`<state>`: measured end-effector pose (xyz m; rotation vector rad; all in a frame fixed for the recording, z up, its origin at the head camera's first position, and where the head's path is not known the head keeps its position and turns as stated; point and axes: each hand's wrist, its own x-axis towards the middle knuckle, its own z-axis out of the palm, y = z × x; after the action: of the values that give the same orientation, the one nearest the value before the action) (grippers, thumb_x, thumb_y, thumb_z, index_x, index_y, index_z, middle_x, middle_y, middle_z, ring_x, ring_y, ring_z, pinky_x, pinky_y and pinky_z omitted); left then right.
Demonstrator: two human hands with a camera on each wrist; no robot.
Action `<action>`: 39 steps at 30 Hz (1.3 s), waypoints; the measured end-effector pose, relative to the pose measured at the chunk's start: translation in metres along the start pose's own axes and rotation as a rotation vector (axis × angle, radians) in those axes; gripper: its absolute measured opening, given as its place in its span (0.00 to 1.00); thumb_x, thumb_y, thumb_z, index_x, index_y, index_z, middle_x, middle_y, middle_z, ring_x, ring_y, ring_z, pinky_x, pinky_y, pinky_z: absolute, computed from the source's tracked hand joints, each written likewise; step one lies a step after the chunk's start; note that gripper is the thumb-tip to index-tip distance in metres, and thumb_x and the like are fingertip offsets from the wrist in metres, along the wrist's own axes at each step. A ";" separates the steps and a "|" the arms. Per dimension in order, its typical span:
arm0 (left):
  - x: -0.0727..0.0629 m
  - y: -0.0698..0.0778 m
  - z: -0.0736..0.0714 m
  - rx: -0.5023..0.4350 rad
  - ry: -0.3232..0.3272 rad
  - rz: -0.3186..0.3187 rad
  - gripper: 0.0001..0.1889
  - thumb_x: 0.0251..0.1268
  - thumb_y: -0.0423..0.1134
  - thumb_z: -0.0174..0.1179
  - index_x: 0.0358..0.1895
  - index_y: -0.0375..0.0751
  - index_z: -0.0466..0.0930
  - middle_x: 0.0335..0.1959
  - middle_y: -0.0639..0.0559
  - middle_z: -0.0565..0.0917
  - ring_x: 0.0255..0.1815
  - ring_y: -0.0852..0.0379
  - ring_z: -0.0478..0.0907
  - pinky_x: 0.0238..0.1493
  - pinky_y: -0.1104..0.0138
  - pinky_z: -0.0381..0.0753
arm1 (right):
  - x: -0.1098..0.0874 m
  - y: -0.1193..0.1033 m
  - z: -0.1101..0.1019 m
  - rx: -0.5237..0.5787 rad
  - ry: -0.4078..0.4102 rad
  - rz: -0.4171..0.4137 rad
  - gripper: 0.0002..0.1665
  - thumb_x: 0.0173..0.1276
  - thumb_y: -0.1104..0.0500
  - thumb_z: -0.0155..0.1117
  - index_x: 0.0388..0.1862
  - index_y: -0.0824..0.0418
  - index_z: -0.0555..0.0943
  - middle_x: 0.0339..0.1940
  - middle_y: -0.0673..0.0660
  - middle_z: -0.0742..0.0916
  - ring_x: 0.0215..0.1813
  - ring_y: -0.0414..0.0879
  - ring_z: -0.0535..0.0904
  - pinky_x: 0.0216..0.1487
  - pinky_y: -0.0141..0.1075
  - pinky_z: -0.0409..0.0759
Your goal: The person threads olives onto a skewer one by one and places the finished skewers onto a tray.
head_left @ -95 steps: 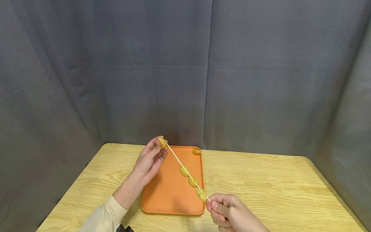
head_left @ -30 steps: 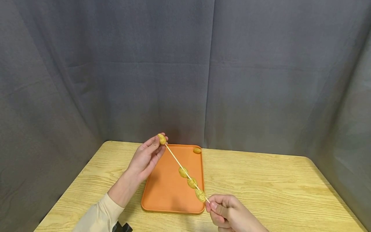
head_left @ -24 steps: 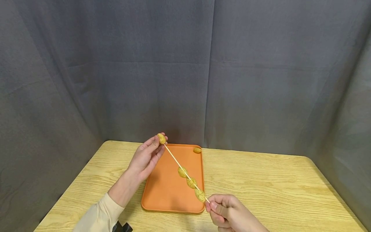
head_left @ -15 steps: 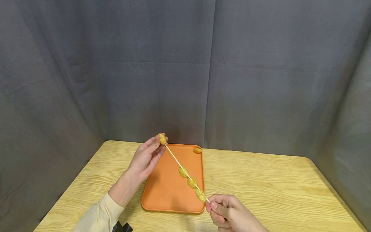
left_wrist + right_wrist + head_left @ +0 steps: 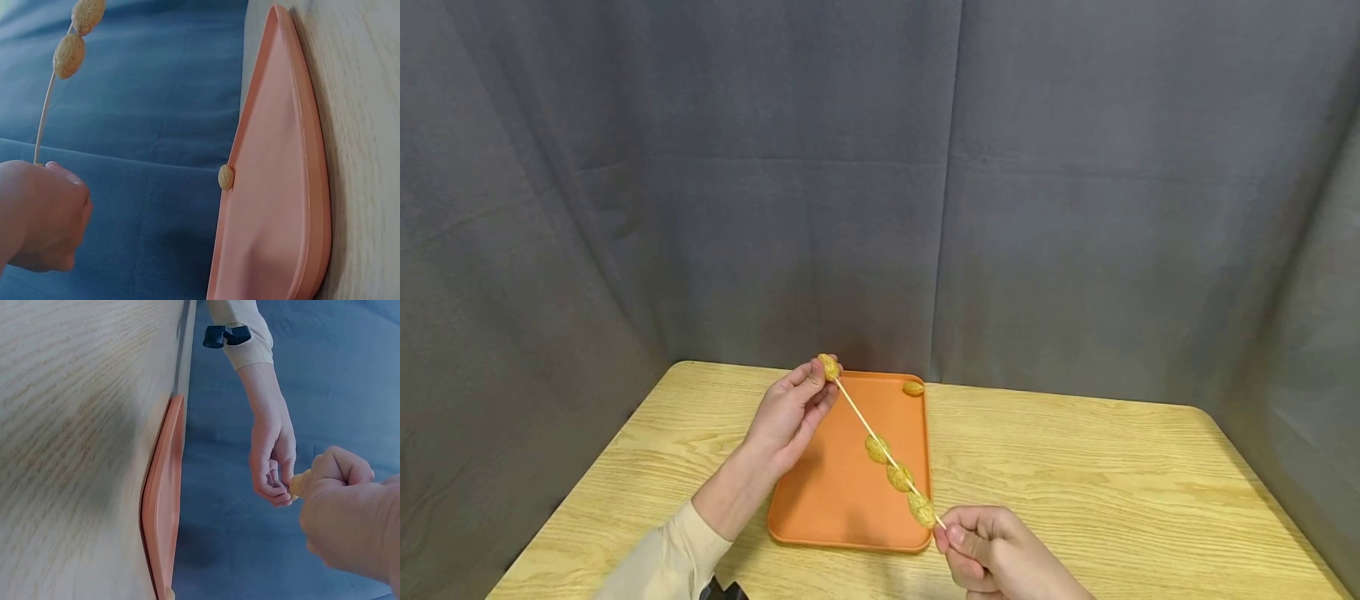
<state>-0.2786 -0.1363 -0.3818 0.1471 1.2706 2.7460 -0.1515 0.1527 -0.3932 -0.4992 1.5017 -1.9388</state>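
Note:
My right hand (image 5: pixel 988 552) pinches the near end of a thin wooden skewer (image 5: pixel 854 407) between thumb and fingers. Threaded close to that end are three tan, oval, wrinkled pieces (image 5: pixel 900 477). At the skewer's far tip, my left hand (image 5: pixel 786 417) pinches another such piece (image 5: pixel 828 367); how deep the tip sits in it I cannot tell. The skewer slants over an orange tray (image 5: pixel 835 508). In the left wrist view the left hand (image 5: pixel 50 215) hides most of its piece. In the right wrist view the right hand (image 5: pixel 344 512) covers most of the skewer.
One loose tan oval piece (image 5: pixel 913 388) lies in the tray's far right corner. The tray rests on a wood-grain table (image 5: pixel 1075 467). Grey curtains (image 5: pixel 805 183) stand behind and at both sides. A black device (image 5: pixel 226 335) is fixed on the left sleeve.
Over the last half second my left hand shifts slightly right and down with its piece, a little closer to the right hand. The right hand stays nearly still.

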 end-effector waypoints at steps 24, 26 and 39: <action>-0.004 -0.017 0.012 0.114 0.060 0.126 0.12 0.72 0.37 0.62 0.49 0.30 0.82 0.60 0.40 0.80 0.57 0.49 0.80 0.66 0.58 0.73 | -0.002 0.006 0.004 0.053 0.025 0.050 0.12 0.82 0.67 0.42 0.40 0.67 0.74 0.21 0.48 0.69 0.18 0.36 0.55 0.17 0.27 0.52; -0.005 -0.018 0.012 0.122 0.056 0.132 0.12 0.72 0.38 0.62 0.48 0.30 0.82 0.59 0.40 0.80 0.57 0.48 0.80 0.65 0.58 0.73 | -0.001 0.006 0.004 0.059 0.021 0.047 0.12 0.83 0.67 0.42 0.41 0.67 0.74 0.21 0.48 0.69 0.18 0.36 0.55 0.17 0.27 0.52; -0.007 -0.021 0.014 0.155 0.071 0.176 0.09 0.70 0.36 0.64 0.45 0.32 0.85 0.50 0.39 0.85 0.48 0.53 0.83 0.57 0.63 0.80 | 0.000 0.006 0.005 0.049 0.018 0.050 0.12 0.83 0.66 0.42 0.40 0.67 0.74 0.21 0.47 0.69 0.17 0.36 0.55 0.17 0.26 0.52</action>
<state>-0.2688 -0.1134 -0.3894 0.1854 1.5613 2.8170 -0.1466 0.1484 -0.3971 -0.4194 1.4604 -1.9414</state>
